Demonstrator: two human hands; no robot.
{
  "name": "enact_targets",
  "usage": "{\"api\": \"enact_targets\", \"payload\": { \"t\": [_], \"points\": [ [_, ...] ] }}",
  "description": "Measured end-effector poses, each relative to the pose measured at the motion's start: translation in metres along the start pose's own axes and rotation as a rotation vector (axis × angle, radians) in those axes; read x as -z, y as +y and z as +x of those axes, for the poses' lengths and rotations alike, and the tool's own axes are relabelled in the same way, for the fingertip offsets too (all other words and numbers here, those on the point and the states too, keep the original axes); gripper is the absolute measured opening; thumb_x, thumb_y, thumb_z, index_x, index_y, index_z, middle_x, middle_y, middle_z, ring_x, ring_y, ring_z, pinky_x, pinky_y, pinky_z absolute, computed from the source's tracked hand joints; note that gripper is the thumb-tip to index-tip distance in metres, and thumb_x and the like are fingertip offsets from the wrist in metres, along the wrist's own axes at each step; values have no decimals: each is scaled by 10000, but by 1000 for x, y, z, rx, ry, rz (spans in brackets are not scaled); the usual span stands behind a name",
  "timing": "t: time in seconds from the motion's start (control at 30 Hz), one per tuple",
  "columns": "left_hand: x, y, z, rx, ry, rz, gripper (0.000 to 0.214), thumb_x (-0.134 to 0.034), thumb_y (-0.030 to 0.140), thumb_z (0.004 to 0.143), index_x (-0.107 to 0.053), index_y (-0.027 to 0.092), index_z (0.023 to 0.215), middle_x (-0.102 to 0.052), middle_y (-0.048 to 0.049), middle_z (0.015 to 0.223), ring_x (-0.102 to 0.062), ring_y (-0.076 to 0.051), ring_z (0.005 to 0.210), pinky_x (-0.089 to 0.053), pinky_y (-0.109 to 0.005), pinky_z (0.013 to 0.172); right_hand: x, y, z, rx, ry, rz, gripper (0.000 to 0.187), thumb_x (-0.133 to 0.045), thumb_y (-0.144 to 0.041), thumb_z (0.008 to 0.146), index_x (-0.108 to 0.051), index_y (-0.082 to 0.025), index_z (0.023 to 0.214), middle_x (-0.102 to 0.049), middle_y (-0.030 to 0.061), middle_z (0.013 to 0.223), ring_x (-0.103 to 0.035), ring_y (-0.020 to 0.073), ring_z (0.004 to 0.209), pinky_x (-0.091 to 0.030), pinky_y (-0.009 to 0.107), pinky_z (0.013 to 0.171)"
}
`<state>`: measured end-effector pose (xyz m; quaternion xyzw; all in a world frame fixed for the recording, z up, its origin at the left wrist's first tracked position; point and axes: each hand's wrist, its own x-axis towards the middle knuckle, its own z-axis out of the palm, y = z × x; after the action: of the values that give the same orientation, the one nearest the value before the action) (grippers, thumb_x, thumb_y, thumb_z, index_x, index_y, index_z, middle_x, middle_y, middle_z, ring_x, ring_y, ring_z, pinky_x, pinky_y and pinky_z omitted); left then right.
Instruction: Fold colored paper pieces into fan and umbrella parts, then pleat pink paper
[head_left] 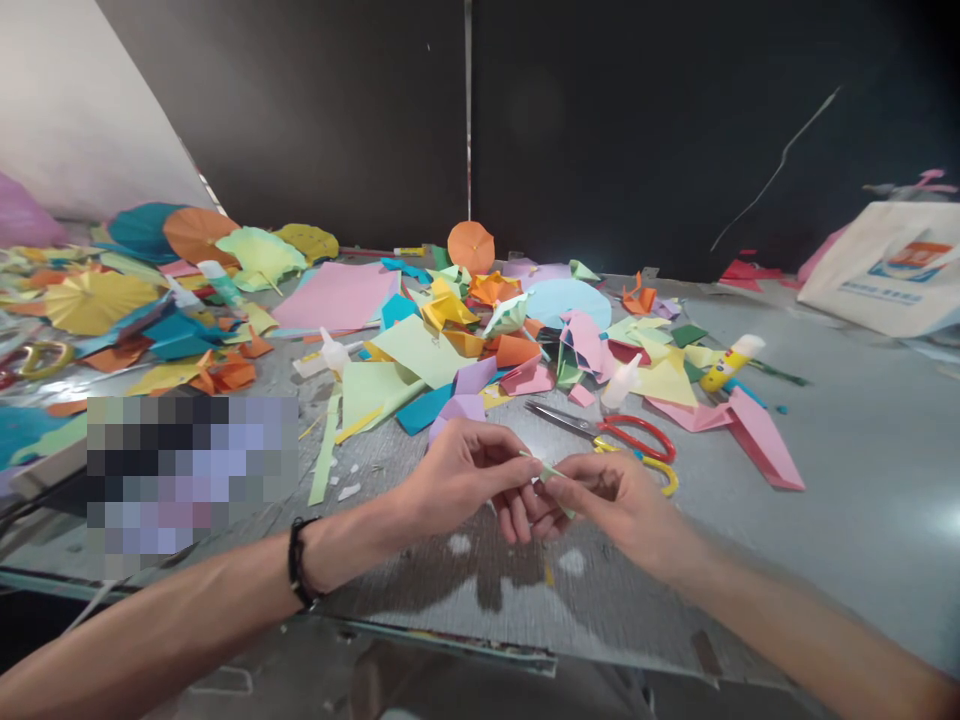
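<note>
Between my fingertips is a small strip of pale green paper (553, 474), held above the table near its front edge. My left hand (480, 475), with a dark bracelet at the wrist, pinches the strip's left end between thumb and finger. On the other side my right hand (611, 495) pinches it too. The fingers cover much of the strip, so its full shape is hidden. Just behind my right hand lie scissors (637, 438) with red and yellow handles. A white glue bottle (622, 383) stands behind them.
Coloured paper scraps and folded pieces spread across the grey table (847, 560). A yellow glue stick (733, 363) lies at right, and a white printed bag (885, 265) stands at far right. An orange paper disc (471, 246) leans at the back. A long green strip (325, 455) lies left.
</note>
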<state>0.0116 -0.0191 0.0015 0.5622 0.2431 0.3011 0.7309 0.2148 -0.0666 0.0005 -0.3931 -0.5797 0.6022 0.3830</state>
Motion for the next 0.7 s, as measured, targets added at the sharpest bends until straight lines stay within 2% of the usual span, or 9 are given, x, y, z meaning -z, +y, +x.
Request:
{"api": "enact_targets", "payload": {
  "t": [0.13,0.23,0.37,0.47,0.57,0.7],
  "points": [
    [-2,1,-1,-14,-4,-14,336,-810,408,866,-692,100,803,-742,-68,619,-703,-157,469,-591,-213,441,-1,-1,-1,13,-28,-9,400,-734,-584,926,-785,-189,884,-798,57,827,-782,180,724,-663,282,702],
    [-3,4,-3,-25,-9,33,326,-784,393,893,-689,99,789,-732,-58,627,-706,-145,478,-594,-196,457,-3,-2,-2,51,-5,-44,339,-707,-518,971,-765,-191,901,-788,48,826,-777,178,747,-656,280,706],
    [-2,6,-6,-31,1,97,322,-760,397,915,-689,101,809,-726,-51,674,-726,-147,513,-597,-187,473,-4,-1,-4,196,145,-224,185,-686,-387,1003,-725,-207,986,-764,33,883,-752,172,837,-624,271,769],
    [-3,4,-8,-19,6,154,348,-751,432,913,-675,110,804,-712,-45,663,-725,-152,512,-596,-195,472,-2,2,-5,282,238,-325,110,-673,-323,999,-694,-217,978,-730,17,875,-718,155,809,-589,249,745],
    [-4,3,-9,-40,-7,278,331,-711,407,938,-667,117,785,-695,-37,623,-716,-146,511,-586,-187,479,-1,3,-5,282,215,-377,95,-657,-288,984,-681,-210,935,-708,18,871,-698,160,806,-574,265,750],
    [-6,1,-11,-165,-59,520,306,-611,278,985,-689,104,745,-711,-68,593,-709,-131,526,-551,-154,492,-4,-1,-6,295,168,-477,50,-650,-191,914,-657,-207,868,-673,1,831,-641,153,757,-531,271,702]
  ]
}}
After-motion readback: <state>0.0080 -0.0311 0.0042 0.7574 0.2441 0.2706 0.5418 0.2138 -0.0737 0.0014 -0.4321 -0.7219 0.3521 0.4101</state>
